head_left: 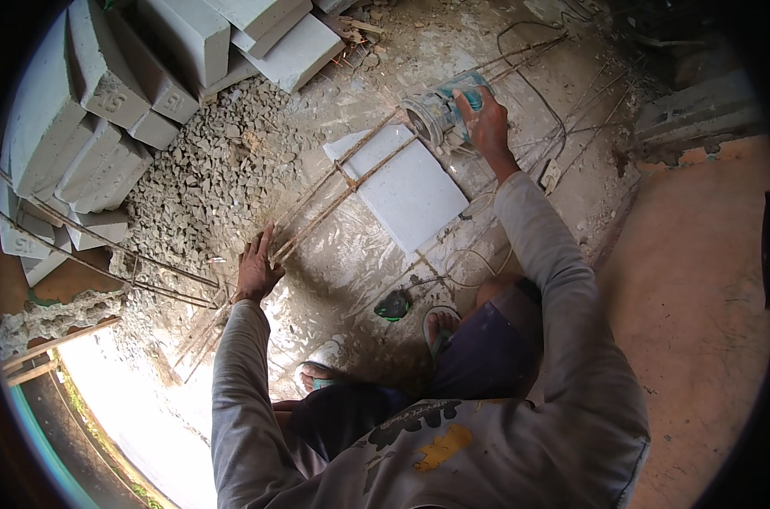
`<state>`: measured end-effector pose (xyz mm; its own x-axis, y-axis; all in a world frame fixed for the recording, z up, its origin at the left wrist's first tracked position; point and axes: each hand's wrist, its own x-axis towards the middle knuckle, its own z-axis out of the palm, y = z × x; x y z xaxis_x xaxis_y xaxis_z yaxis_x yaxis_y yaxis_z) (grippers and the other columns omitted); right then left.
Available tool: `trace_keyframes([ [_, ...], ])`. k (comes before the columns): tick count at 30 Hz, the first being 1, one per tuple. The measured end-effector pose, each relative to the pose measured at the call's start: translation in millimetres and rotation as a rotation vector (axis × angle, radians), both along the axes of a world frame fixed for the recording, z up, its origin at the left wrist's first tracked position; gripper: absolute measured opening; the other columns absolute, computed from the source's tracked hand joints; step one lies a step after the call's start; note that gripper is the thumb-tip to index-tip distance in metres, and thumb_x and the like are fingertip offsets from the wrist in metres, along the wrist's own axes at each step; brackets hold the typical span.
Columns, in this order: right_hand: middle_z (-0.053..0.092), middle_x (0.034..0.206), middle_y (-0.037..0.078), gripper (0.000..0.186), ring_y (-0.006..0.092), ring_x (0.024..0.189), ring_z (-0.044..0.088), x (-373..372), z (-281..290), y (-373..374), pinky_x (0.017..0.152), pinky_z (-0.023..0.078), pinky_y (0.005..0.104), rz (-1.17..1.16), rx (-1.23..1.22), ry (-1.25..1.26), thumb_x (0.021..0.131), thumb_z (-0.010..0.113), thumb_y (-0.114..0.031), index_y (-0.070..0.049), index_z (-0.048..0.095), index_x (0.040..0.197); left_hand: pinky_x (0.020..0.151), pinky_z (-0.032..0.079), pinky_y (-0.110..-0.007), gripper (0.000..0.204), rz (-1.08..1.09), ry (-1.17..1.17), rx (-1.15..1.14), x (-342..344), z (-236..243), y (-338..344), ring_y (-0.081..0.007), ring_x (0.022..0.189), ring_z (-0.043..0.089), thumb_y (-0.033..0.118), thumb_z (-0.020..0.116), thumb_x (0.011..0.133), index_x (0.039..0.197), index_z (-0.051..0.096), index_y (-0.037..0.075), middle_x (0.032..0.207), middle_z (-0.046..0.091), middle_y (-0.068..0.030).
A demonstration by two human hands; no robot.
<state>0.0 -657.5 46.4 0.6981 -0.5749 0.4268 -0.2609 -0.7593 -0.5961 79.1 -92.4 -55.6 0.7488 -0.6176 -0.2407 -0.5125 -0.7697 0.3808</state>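
My right hand (485, 127) is closed around the teal body of an angle grinder (431, 117) with a round grey guard. The grinder rests low by the far corner of a flat white slab (414, 191). Two long rusty steel rods (317, 204), joined by a tie, run across the slab's far left part and on past the grinder. At their near left end, my left hand (257, 270) lies low with its fingers stretched out beside the rods. Whether it presses on them I cannot tell.
Pale concrete blocks (105, 93) are stacked at the far left beside a heap of gravel (224, 153). More bent rods (122, 246) stick out on the left. A black and green tape measure (392, 305) lies near my feet. Loose cable (563, 127) trails at the right.
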Motion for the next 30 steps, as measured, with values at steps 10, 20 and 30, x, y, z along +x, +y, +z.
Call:
trace_keyframes([
  [10,0.074,0.098,0.034,0.051,0.0535,0.097,0.071,0,12,8,0.083,0.057,0.0559,-0.062,0.029,0.089,0.097,0.077,-0.043,0.004,0.07,0.116,0.119,0.04,-0.053,0.113,0.008,0.005,0.005,-1,3,-2,-0.0407,0.141,0.048,0.015,0.083,0.073,0.17,0.027,0.024,0.158,0.049,-0.0149],
  [20,0.074,0.097,0.034,0.05,0.0543,0.096,0.071,2,10,6,0.083,0.057,0.0556,-0.04,0.043,0.046,0.098,0.076,-0.042,0.004,0.07,0.116,0.119,0.04,-0.053,0.118,0.014,-0.002,0.02,-1,2,-2,-0.0404,0.141,0.049,0.014,0.087,0.072,0.171,0.024,0.027,0.156,0.05,-0.0139],
  [30,0.073,0.094,0.035,0.049,0.0539,0.095,0.071,1,9,4,0.081,0.057,0.0555,-0.038,-0.004,0.028,0.098,0.077,-0.041,0.006,0.07,0.112,0.12,0.041,-0.052,0.113,0.011,0.016,0.025,-1,6,-4,-0.0406,0.142,0.048,0.014,0.083,0.073,0.17,0.025,0.024,0.158,0.048,-0.0145],
])
